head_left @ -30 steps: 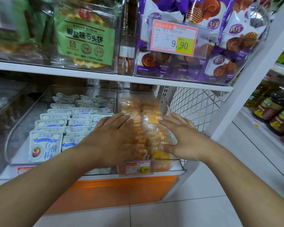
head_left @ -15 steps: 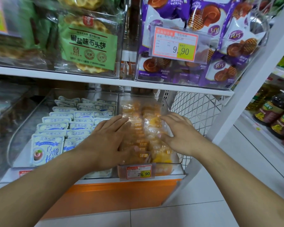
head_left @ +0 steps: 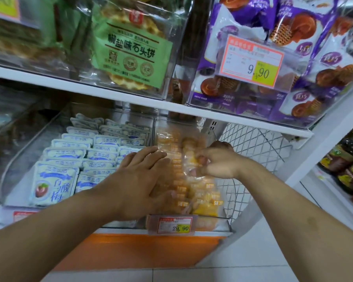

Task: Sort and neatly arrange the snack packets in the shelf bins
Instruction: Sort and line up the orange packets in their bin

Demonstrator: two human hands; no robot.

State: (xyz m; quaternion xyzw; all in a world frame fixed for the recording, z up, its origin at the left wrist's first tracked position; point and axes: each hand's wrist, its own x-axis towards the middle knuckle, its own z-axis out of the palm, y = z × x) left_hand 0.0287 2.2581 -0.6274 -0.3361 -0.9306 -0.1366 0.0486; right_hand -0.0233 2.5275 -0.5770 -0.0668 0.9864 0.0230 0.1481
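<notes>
A clear bin (head_left: pixel 222 217) on the lower shelf holds several small orange and yellow snack packets (head_left: pixel 202 202) in rows. My left hand (head_left: pixel 143 176) lies flat with straight fingers on the left rows of these packets. My right hand (head_left: pixel 216 161) is curled over the right rows and pinches one clear packet with a yellow snack (head_left: pixel 192 159) between thumb and fingers. The bin to the left holds several white and blue plum packets (head_left: pixel 55 184) stacked in neat rows.
An upper shelf (head_left: pixel 171 106) carries a bin of green-labelled waffle cookies (head_left: pixel 130 51) and a bin of purple snack bags (head_left: pixel 293 82) with a 9.90 tag. A white wire mesh panel (head_left: pixel 253 151) closes the shelf's right end. Bottles (head_left: pixel 346 159) stand on the neighbouring shelf.
My right hand has gone from lying flat on the orange packets to curling and pinching one packet. My left hand stays flat on the left rows. The camera has moved closer.
</notes>
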